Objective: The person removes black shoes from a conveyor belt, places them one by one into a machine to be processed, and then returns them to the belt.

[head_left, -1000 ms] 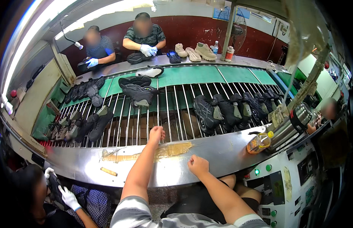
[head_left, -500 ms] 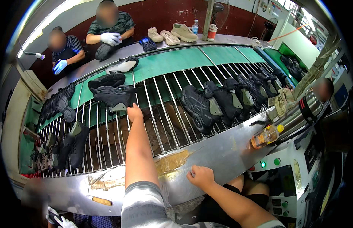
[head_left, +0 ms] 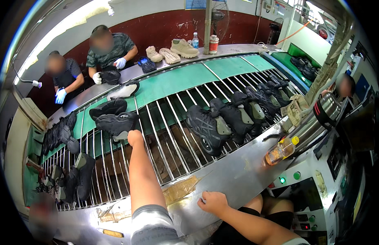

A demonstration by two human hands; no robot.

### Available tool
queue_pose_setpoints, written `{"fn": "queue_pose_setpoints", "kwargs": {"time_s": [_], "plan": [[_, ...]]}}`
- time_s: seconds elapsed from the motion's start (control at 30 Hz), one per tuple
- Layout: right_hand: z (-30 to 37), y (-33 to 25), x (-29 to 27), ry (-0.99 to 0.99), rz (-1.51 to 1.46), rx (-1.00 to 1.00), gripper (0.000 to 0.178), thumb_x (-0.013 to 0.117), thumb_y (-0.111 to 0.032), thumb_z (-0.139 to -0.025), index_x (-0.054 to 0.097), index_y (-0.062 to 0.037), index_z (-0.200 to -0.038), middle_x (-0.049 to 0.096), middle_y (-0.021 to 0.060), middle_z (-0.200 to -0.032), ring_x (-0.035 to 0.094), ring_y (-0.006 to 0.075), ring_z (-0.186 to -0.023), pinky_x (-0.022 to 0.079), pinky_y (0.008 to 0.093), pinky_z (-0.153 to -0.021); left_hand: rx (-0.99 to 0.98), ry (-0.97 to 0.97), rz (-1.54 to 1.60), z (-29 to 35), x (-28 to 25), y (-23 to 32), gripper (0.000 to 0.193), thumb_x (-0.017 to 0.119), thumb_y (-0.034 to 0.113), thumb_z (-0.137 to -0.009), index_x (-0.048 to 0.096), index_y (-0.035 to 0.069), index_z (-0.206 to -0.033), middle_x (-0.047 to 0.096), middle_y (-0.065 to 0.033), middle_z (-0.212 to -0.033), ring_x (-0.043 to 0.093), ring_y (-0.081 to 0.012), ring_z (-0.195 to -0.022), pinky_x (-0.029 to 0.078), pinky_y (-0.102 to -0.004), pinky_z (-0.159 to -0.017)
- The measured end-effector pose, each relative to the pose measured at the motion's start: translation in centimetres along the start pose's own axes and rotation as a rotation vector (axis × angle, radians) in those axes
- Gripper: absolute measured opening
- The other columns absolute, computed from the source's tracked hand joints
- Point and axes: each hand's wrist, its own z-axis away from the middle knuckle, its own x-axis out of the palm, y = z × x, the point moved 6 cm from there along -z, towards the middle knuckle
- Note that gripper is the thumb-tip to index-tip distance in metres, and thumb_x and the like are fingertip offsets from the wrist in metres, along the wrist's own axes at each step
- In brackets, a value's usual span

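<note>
Black low-cut shoe with a grey patch (head_left: 116, 123) lies left of centre on the bare steel rods (head_left: 169, 139), by the near edge of the flat green sheet (head_left: 177, 87). A second, plain black shoe (head_left: 108, 108) lies just beyond it.

The person's left hand (head_left: 135, 138) is at the near right end of the grey-patched shoe and appears to touch it. Its fingers are hidden, so whether they are clamped on the shoe cannot be determined. The right hand (head_left: 213, 203) is above the bare stainless-steel near table (head_left: 234, 179), fingers loosely curled, no object visible in it; its palm is out of sight, so full closure cannot be confirmed.

Black shoes with grey-green patches (head_left: 208, 128) overlap in a row to the right, obscuring one another. Shoes at the far left edge are dark and hard to separate.

Compared with one second ago, the left hand has advanced from over the rods to the shoe; the right hand remains over the near table. Across the rods, a co-worker's white-gloved hands (head_left: 120, 63), together half a second ago, are now apart.
</note>
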Motion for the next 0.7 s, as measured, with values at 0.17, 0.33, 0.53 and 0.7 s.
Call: {"fn": "queue_pose_setpoints", "kwargs": {"time_s": [0.17, 0.33, 0.53, 0.7], "plan": [[0.9, 0.3, 0.2, -0.015, -0.014, 0.004, 0.026, 0.064, -0.028, -0.076, 0.052, -0.0107, -0.062, 0.055, 0.0067, -0.055, 0.057, 0.0283, -0.049, 0.046, 0.0408, -0.046, 0.206, -0.033, -0.044, 1.9, -0.9, -1.3, 0.042, 0.049, 0.03, -0.086, 0.068, -0.007, -0.087, 0.065, -0.0303, -0.093, 0.064, -0.0458, -0.089, 0.051, -0.0514, -0.081], [1.6, 1.1, 0.5, -0.075, 0.007, 0.068, 0.025, 0.061, -0.032, -0.078, 0.058, -0.009, -0.071, 0.062, 0.0095, -0.063, 0.062, 0.0302, -0.058, 0.05, 0.044, -0.053, 0.169, -0.258, 0.361, 8.3, -6.8, -5.4, 0.032, 0.057, 0.021, -0.081, 0.065, -0.005, -0.063, 0.057, -0.0112, -0.051, 0.059, -0.0206, -0.047, 0.045, -0.035, -0.05], [1.6, 0.8, -0.2, -0.065, -0.093, 0.123, 0.026, 0.064, -0.035, -0.078, 0.06, -0.0113, -0.068, 0.062, 0.009, -0.061, 0.062, 0.0308, -0.06, 0.049, 0.0435, -0.055, 0.106, -0.556, 0.658, 28.3, -23.2, -5.9, 0.034, 0.061, 0.015, -0.085, 0.055, 0.003, -0.054, 0.049, -0.0026, -0.047, 0.043, -0.0108, -0.034, 0.03, -0.0267, -0.033], [3.3, 3.6, 2.2, -0.278, -0.593, 0.449, 0.039, 0.058, -0.044, -0.089, 0.056, -0.0105, -0.109, 0.066, 0.0122, -0.082, 0.066, 0.0283, -0.073, 0.052, 0.0421, -0.063, 0.067, -0.78, 0.48, 43.7, -26.3, -10.9, 0.037, 0.062, 0.02, -0.085, 0.056, 0.004, -0.052, 0.049, -0.0011, -0.046, 0.046, -0.0091, -0.039, 0.036, -0.0274, -0.039]]}}
